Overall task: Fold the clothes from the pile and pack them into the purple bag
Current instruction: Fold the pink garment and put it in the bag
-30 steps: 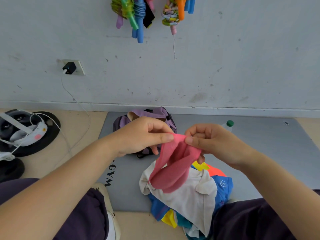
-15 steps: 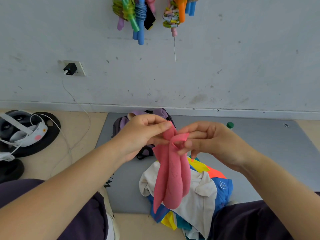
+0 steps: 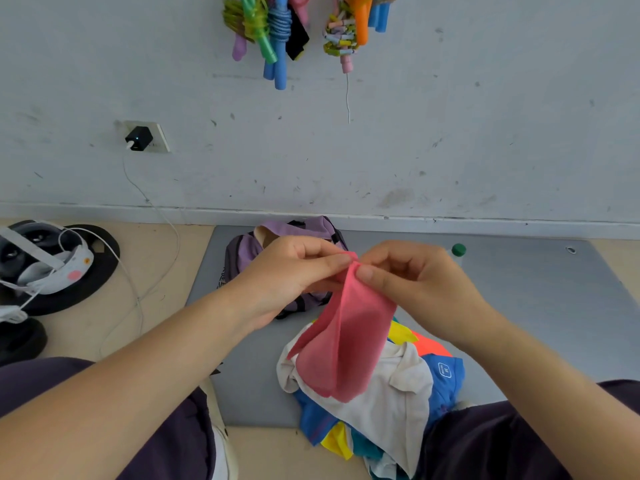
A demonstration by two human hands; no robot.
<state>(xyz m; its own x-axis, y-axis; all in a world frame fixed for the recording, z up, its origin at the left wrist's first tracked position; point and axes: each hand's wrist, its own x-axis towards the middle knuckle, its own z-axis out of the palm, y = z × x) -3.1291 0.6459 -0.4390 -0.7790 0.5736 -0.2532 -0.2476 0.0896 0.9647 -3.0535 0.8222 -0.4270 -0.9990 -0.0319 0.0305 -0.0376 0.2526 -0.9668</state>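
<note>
A small pink garment (image 3: 343, 344) hangs in the air above the pile. My left hand (image 3: 287, 275) and my right hand (image 3: 412, 282) both pinch its top edge, fingertips almost touching. The pile of clothes (image 3: 381, 400) lies on the grey mat below, with a white shirt on top and blue, yellow and orange pieces under it. The purple bag (image 3: 298, 230) stands open behind my hands near the wall, mostly hidden by them.
The grey mat (image 3: 540, 306) runs along the wall. A bottle with a green cap (image 3: 459, 250) lies right of my hands. A charger cable (image 3: 138, 306) trails from the wall socket to a white headset (image 3: 52, 268) on black weight plates at the left. My knees flank the pile.
The pink garment hung narrow and folded lengthwise half a second ago; now it spreads wider below my fingers. My hands have stayed close together at its top edge.
</note>
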